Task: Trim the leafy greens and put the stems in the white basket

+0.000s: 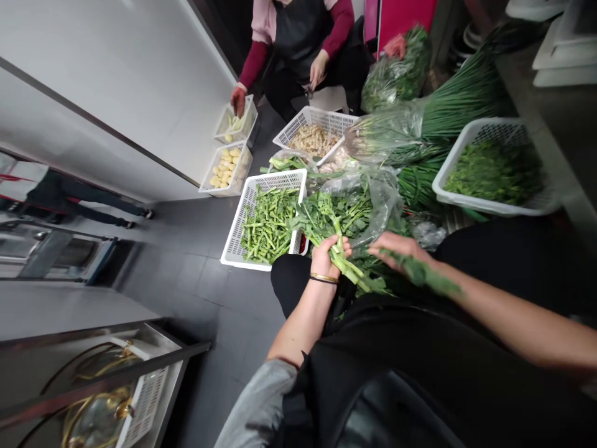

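Note:
My left hand [328, 254] is closed around a bunch of leafy green stalks [333, 218], their leaves pointing away from me over an open plastic bag [377, 199]. My right hand [400, 249] is held next to it, fingers curled on a loose green leaf piece [426, 275] that trails over my wrist. A bangle sits on my left wrist. In front of my knees a white basket [242, 218] holds trimmed green stems [268, 227].
Another person squats opposite in a black apron, one hand in a small basket [236, 124]. More white baskets hold yellow pieces [227, 167], pale roots [313, 138] and leafy greens [492, 171]. Bundled chives [448, 102] lie right. A steel cart [93, 386] stands lower left.

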`<state>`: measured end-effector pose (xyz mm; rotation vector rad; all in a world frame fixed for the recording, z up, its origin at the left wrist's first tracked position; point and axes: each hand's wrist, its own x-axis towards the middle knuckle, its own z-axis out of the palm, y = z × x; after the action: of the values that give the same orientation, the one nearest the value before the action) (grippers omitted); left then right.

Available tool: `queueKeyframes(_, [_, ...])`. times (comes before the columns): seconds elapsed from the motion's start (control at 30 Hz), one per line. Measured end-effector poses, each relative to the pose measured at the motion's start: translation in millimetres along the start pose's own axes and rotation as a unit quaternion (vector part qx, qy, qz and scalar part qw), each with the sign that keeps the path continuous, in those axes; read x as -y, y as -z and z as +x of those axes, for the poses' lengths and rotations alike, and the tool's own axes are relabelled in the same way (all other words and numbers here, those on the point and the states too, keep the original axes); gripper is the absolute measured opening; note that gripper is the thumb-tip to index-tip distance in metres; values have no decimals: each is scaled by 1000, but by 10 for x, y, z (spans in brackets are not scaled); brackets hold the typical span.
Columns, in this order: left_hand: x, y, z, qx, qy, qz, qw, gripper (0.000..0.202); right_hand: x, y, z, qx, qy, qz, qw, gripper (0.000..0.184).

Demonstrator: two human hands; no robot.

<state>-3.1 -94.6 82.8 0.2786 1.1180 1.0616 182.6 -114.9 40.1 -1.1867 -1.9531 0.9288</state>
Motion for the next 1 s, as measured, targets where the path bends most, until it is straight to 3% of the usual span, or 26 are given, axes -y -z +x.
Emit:
queueKeyframes(0.1, [8,28,-8,-4,-47,20,999,8,-319,262,10,36,-104,-161,981,12])
queueKeyframes(0.17, [42,26,-37,18,-39,36,998,10,-299,406,158,37,-120,-168,978,20])
queueKeyframes(0.27, [62,23,-87,85,33,63,994,15,35,434,480,68,-82,60,993,33])
queueKeyframes(0.37, [31,43,-106,138,102,69,983,18,367,292,703,124,-77,303,942,41])
queueKeyframes(0.43, [17,59,-93,120,73,55,989,17,442,183,728,96,-91,336,933,40])
queueKeyframes(0.57, [63,43,-63,49,-64,20,997,16,353,72,609,-92,-133,228,960,38])
queueKeyframes(0.63, [103,6,-74,54,-71,11,996,18,327,89,557,-132,-136,214,958,40])
queueKeyframes(0.73, [156,-74,-105,85,-25,-6,996,18,394,159,537,-108,-111,203,967,39])
queueKeyframes(0.8, [179,-129,-108,84,4,-20,996,16,475,177,538,-146,-80,86,982,39])
queueKeyframes(0.87, [180,-162,-82,56,5,-32,998,15,535,140,515,-174,-41,-85,980,40])
queueKeyframes(0.93, [148,-152,-36,16,-27,-37,999,17,536,70,452,-127,1,-205,970,39])
queueKeyframes(1.0, [91,-93,9,-15,-79,-24,996,21,467,27,376,-31,28,-232,972,36])
